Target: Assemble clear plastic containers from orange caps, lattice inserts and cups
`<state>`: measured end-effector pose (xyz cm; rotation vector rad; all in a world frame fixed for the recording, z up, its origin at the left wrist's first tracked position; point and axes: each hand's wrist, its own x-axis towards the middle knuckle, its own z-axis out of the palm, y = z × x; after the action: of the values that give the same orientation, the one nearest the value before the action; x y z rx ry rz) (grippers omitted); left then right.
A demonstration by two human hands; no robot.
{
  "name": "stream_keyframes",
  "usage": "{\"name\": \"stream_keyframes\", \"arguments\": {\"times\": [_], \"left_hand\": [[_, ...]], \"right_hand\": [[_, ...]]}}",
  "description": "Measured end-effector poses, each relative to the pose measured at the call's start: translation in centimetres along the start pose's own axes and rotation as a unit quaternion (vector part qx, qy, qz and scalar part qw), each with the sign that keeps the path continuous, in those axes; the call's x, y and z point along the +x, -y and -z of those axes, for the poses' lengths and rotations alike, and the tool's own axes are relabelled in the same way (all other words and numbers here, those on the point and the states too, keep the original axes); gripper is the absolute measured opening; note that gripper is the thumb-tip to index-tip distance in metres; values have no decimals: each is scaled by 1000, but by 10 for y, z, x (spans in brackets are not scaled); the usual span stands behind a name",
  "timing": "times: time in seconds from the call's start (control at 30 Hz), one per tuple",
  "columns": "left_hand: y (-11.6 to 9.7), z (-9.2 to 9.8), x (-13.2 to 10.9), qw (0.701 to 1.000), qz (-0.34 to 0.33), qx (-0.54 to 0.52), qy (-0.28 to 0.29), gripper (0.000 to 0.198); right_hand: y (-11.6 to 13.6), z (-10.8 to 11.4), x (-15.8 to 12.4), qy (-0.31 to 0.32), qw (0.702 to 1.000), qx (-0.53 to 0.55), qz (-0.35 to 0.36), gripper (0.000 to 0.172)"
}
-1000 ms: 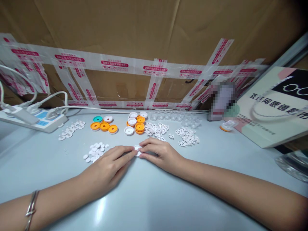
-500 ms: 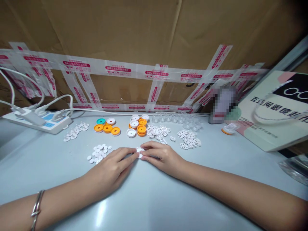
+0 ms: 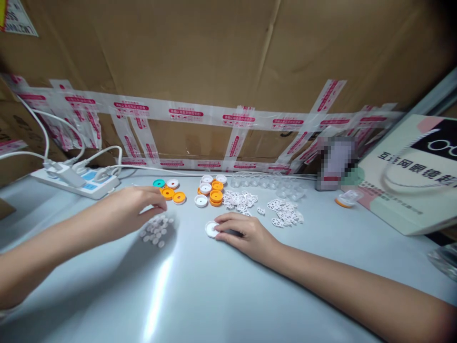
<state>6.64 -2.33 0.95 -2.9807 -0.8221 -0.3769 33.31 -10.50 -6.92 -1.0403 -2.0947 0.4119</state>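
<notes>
On the table, my right hand (image 3: 246,233) pinches the right edge of a small white round cap (image 3: 210,229) lying flat. A raised centre shows inside its rim. My left hand (image 3: 139,205) is lifted, fingers curved and thumb apart, with nothing visible between them. It hovers over a pile of small white discs (image 3: 155,231) and hides part of the group of round caps behind it. In that group are a teal cap (image 3: 159,183), a white cap (image 3: 173,184) and orange caps (image 3: 179,197). More orange and white caps (image 3: 216,196) are stacked near the middle.
Two heaps of white openwork pieces (image 3: 284,212) lie right of the stacks, with clear plastic domes (image 3: 285,186) behind. A power strip (image 3: 74,183) stands at left. A paper bag (image 3: 410,176) leans at right beside an orange-based clear piece (image 3: 346,199). Cardboard (image 3: 200,52) forms the back.
My left hand has let go of the white cap and moved left and up, over the small discs. My right hand stays on the cap. The view has shifted slightly.
</notes>
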Motion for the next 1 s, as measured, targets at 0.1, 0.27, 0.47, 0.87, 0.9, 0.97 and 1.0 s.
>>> {"name": "stream_keyframes", "arguments": {"times": [0.1,0.27,0.47,0.87,0.9,0.97,1.0], "left_hand": [[23,1,-7,997,22,23,70,25],[19,1,-4,968,127,-37,214,17],[13,0,3,951,177,-79,239,15],[12,-3,0,969,119,-2,216,24],[13,-5,-2,972,109,1,208,25],[16,-8,-6,977,92,2,194,27],[18,-10,-8,979,87,3,186,28]], "right_hand": [[1,0,1,-5,1000,18,-1,11],[2,2,2,-1,999,31,-6,13],[1,2,0,7,999,32,-8,15],[-1,1,1,6,999,32,0,14],[-1,1,1,7,999,32,0,14],[-1,1,1,8,999,32,0,15],[-1,2,1,8,999,32,0,15]]}}
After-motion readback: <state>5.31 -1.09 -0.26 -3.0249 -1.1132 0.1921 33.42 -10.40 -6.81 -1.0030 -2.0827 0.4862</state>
